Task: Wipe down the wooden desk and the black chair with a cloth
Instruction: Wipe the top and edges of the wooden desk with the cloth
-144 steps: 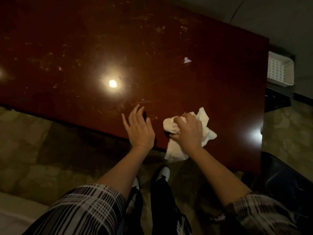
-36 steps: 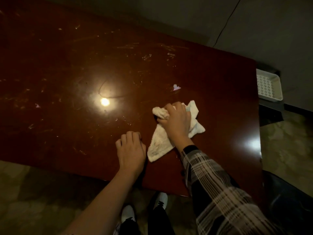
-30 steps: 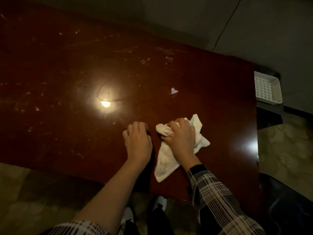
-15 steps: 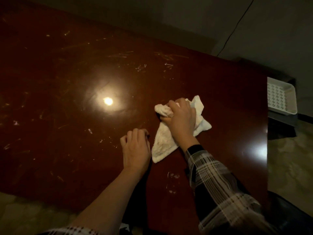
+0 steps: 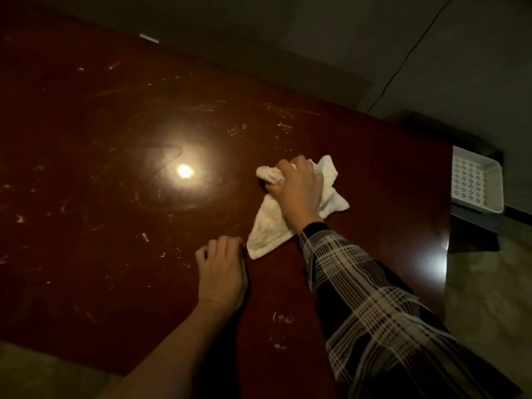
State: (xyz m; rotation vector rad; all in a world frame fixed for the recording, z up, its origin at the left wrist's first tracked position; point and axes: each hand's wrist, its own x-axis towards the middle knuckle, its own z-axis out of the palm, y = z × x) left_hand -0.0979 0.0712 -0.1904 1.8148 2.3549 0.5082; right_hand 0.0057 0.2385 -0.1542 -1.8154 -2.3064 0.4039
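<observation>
A dark red-brown wooden desk point(image 5: 86, 197) fills most of the view, its glossy top scratched and smeared, with a lamp's reflection on it. A crumpled white cloth point(image 5: 269, 228) lies on the desk right of centre. My right hand point(image 5: 299, 191) grips the cloth's bunched upper part and presses it onto the wood. My left hand point(image 5: 221, 272) rests on the desk just left of the cloth's lower corner, with its fingers curled under and holding nothing. The black chair is not in view.
A white perforated plastic tray point(image 5: 476, 184) sits on a dark low stand beyond the desk's right edge. A thin black cable point(image 5: 408, 56) runs down the grey wall behind. Pale patterned floor point(image 5: 489, 298) shows at right and bottom left.
My right hand has pushed the cloth away from me across the desk, farther from the near edge. My left hand stays planted beside it with its fingers curled.
</observation>
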